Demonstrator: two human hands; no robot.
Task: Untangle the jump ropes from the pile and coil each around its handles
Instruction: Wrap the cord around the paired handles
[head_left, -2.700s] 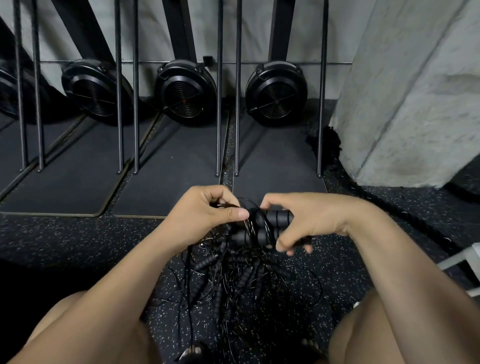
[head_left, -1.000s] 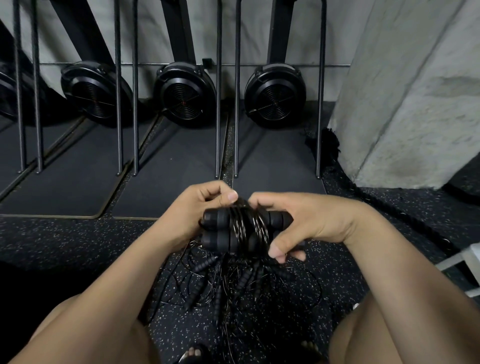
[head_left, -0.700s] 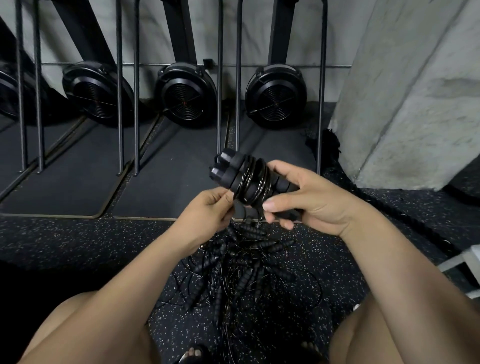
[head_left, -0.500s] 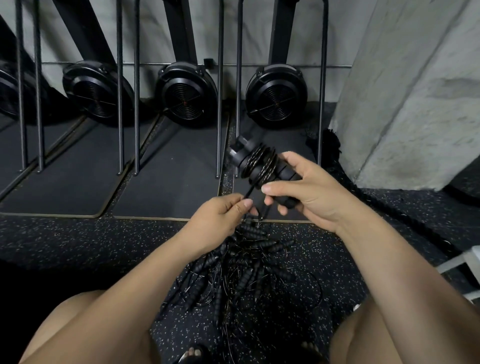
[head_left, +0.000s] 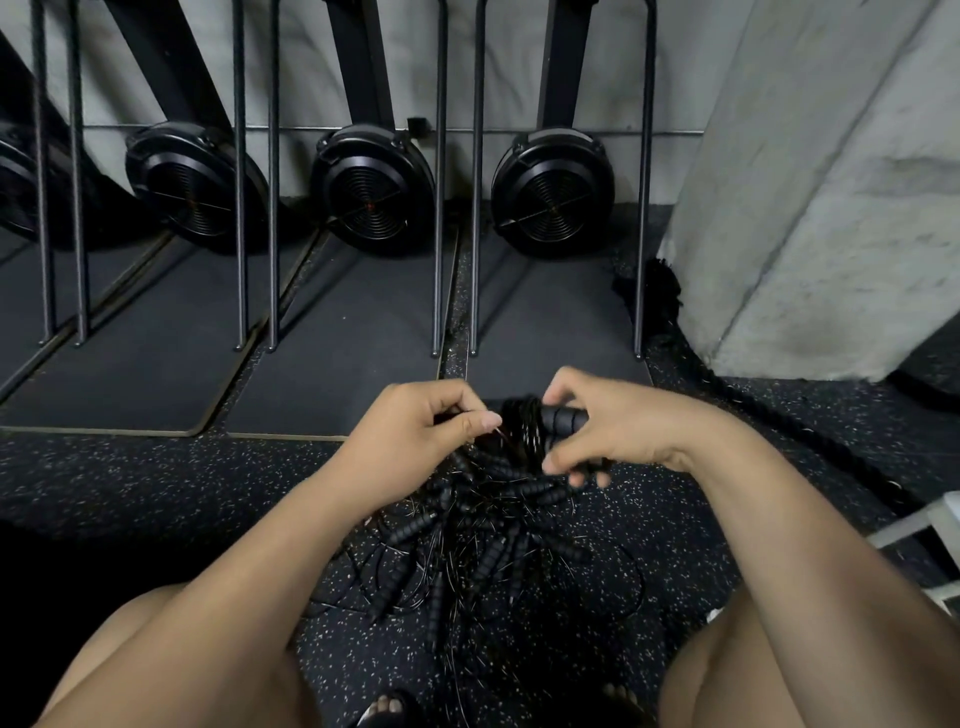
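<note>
Fingers (head_left: 569, 385) of right hand (head_left: 623, 423) wrapped round the paired handles (head_left: 567, 419) of a coiled jump rope (head_left: 525, 427), centre frame, held just above the pile (head_left: 483, 545) on the speckled floor (head_left: 156, 483); left hand (head_left: 415, 431) pinches the thin cable (head_left: 500, 433) thumb-to-forefinger at the coil's left edge. My read: bundle is light, ribbed handles look grippy, cable looks thin, springy and slick, so wraps will likely spring loose if tension drops. Hold by the handles, thumb over the wraps; pile in lower centre looks tangled
</note>
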